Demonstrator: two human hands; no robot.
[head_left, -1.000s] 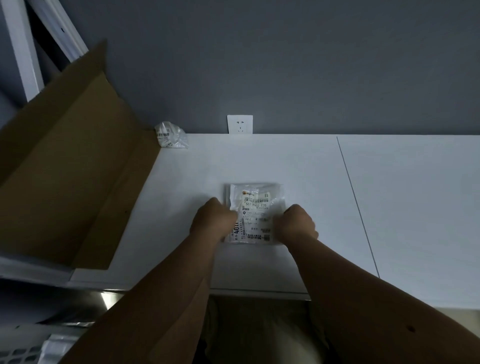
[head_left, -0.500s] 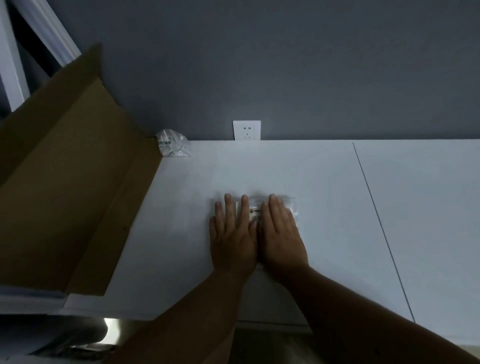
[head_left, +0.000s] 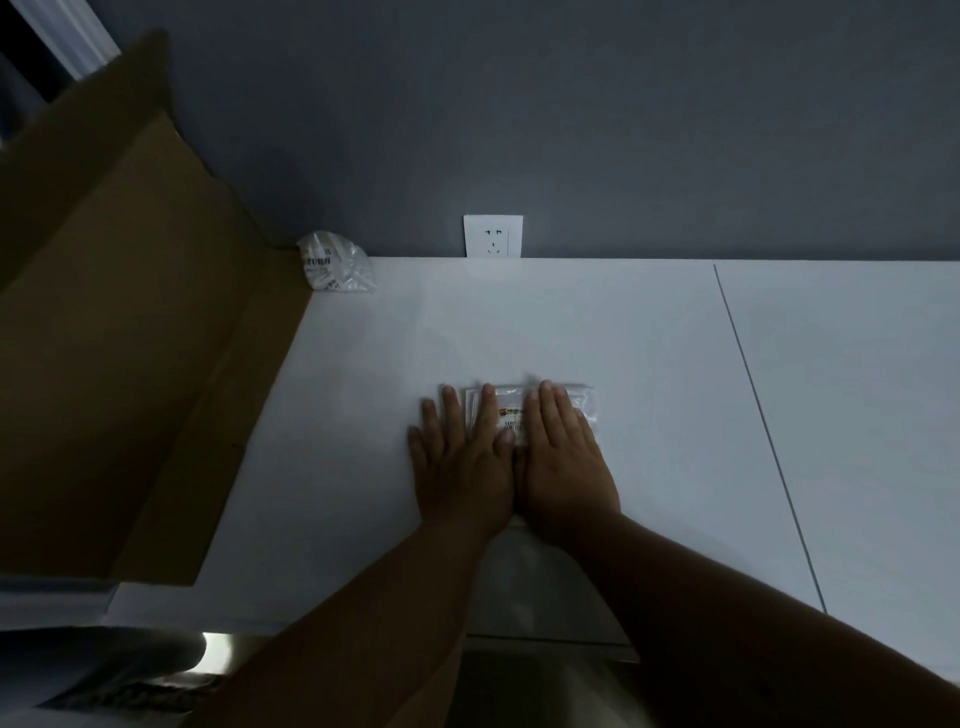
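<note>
1. Cardboard box (head_left: 104, 338): lies open well to the left of the wall socket (head_left: 493, 236), with its flaps spread over the left end of the white table (head_left: 649, 338). It is probably the supply or receiving container, set within reach of the left arm.
2. Small clear bag (head_left: 335, 262): sits left of the socket against the wall, just beside the box's far corner. This keeps it out of the work zone.
3. Left hand (head_left: 462, 467): lies in front of the socket, slightly left, palm down, with the fingers straight and a little spread. The fingers nearest the other hand lie on the packet's left part and the outer ones rest on the table. Nothing is gripped.
4. Labelled packet (head_left: 511, 415): lies flat on the table directly in front of the socket, under both hands. Only its far edge, a centre strip and its right border show. It appears to be pressed flat, probably to smooth it or expel air.
5. Right hand (head_left: 563, 462): lies in front of the socket, slightly right, palm down, with the fingers straight and close together over the packet's right half. It touches the left hand. Flat palms spread the load evenly, whereas a pinch would crease the packet.
6. Table seam (head_left: 763, 431): runs from the wall toward the person, well right of the socket. The packet lies apart from it, on unbroken surface.
</note>
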